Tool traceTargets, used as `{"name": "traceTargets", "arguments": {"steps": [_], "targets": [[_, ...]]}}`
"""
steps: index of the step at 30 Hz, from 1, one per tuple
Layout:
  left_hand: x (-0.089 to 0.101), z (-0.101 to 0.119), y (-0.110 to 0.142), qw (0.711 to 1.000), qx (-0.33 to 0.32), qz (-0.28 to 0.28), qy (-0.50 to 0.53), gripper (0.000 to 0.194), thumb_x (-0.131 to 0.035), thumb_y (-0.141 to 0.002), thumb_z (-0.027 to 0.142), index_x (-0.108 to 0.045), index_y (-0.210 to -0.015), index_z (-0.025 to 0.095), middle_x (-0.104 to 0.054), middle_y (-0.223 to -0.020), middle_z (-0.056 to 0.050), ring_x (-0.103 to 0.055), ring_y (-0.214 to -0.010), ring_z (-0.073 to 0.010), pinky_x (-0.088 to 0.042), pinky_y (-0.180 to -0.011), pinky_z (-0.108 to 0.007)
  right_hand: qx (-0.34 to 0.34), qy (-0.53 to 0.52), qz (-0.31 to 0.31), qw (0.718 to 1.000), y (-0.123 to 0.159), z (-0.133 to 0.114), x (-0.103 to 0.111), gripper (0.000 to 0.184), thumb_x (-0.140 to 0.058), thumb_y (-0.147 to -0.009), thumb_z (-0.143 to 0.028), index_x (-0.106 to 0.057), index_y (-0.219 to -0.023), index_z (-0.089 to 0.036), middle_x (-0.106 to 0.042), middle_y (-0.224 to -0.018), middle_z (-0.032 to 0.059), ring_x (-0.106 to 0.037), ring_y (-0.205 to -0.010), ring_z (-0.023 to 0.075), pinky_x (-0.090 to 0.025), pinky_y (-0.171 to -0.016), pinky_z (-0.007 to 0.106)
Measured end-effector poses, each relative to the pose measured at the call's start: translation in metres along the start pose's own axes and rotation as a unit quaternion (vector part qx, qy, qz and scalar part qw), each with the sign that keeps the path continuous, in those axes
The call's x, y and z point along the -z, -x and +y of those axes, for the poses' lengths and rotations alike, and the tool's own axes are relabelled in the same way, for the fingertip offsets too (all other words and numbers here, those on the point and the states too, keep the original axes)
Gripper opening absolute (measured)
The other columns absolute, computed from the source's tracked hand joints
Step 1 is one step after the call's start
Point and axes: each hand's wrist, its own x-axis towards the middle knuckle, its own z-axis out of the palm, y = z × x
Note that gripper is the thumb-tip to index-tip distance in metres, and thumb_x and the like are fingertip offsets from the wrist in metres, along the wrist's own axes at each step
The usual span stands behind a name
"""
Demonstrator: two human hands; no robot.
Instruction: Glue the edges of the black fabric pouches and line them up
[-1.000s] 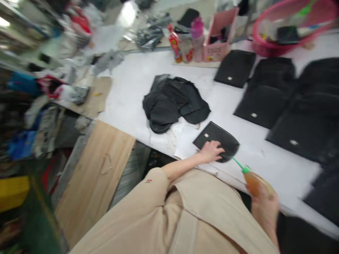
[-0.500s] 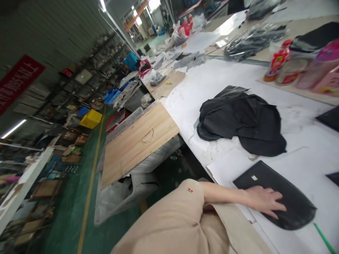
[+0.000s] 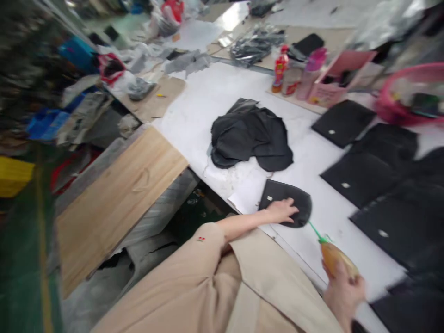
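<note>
My left hand [image 3: 281, 210] lies with fingers spread on a black leather-like piece [image 3: 302, 199], which has one rounded end and a small white label. In my right hand [image 3: 343, 289] is a squeeze bottle [image 3: 336, 259] of amber liquid, fingers wrapped round it. Its thin green nozzle [image 3: 315, 229] points at the rounded edge of the piece; whether the tip touches I cannot tell. Under the piece's left end shows a white sheet [image 3: 244, 194]. Beyond it sits a heap of black pieces [image 3: 249, 136].
Black labelled pieces [image 3: 371, 162] lie in overlapping rows at the right. Behind them stand a pink basket [image 3: 391, 101], a pink box [image 3: 329, 90] and a red bottle [image 3: 280, 69]. A wooden board [image 3: 121, 203] rests beside the white table [image 3: 194, 101] at the left.
My view swung left, then back right. The black piece under my left hand has turned a little on the table. The squeeze bottle stays near its rounded edge.
</note>
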Motion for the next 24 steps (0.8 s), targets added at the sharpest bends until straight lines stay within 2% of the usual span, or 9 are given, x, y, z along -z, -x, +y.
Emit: {"name": "traceTargets", "arguments": {"steps": [3,6,11,15,24], "targets": [[0.002,0.001,0.0,0.999,0.028,-0.015,-0.012,0.046,-0.069,-0.091,0.043,-0.06,-0.13,0.02,-0.051,-0.128,-0.014,-0.061,-0.109,-0.0269,-0.055,-0.084,-0.034,-0.024,0.037,0.052,0.998,0.002,0.011,0.002,0.062,-0.082,-0.055,-0.062,-0.053,-0.094,-0.024,-0.061,-0.088,0.0028,-0.064,-0.075,0.0248,-0.061,-0.06,0.048],[0.0,0.003,-0.003,0.999,0.033,-0.022,-0.018,0.047,-0.068,-0.091,0.044,-0.058,-0.131,0.022,-0.049,-0.129,-0.012,-0.062,-0.107,-0.0242,-0.054,-0.086,-0.033,-0.009,0.06,0.061,0.996,0.008,0.015,0.002,0.066,-0.083,-0.057,-0.06,-0.052,-0.1,-0.022,-0.064,-0.089,0.0018,-0.065,-0.082,0.0227,-0.06,-0.065,0.038],[-0.001,0.009,-0.003,0.998,0.043,-0.021,-0.031,0.047,-0.069,-0.091,0.044,-0.055,-0.131,0.022,-0.048,-0.128,-0.011,-0.061,-0.11,-0.0236,-0.054,-0.085,-0.031,0.0,0.058,0.058,0.997,0.022,0.017,0.003,0.071,-0.084,-0.057,-0.058,-0.05,-0.107,-0.021,-0.065,-0.098,0.0042,-0.067,-0.089,0.0234,-0.057,-0.084,0.041],[-0.002,0.01,-0.005,0.998,0.046,-0.021,-0.041,0.048,-0.069,-0.091,0.043,-0.055,-0.13,0.021,-0.049,-0.128,-0.011,-0.06,-0.111,-0.0242,-0.054,-0.084,-0.031,0.024,0.097,0.043,0.994,0.023,0.019,0.0,0.073,-0.083,-0.058,-0.06,-0.051,-0.111,-0.021,-0.064,-0.102,0.0054,-0.066,-0.09,0.0238,-0.055,-0.085,0.042],[0.002,0.013,-0.006,0.997,0.055,-0.031,-0.038,0.048,-0.07,-0.09,0.042,-0.052,-0.13,0.022,-0.048,-0.13,-0.01,-0.058,-0.115,-0.0229,-0.053,-0.087,-0.029,0.14,0.219,0.019,0.965,0.011,0.031,-0.008,0.074,-0.071,-0.068,-0.073,-0.055,-0.115,-0.019,-0.063,-0.109,0.0095,-0.062,-0.097,0.0256,-0.05,-0.092,0.043]]}}
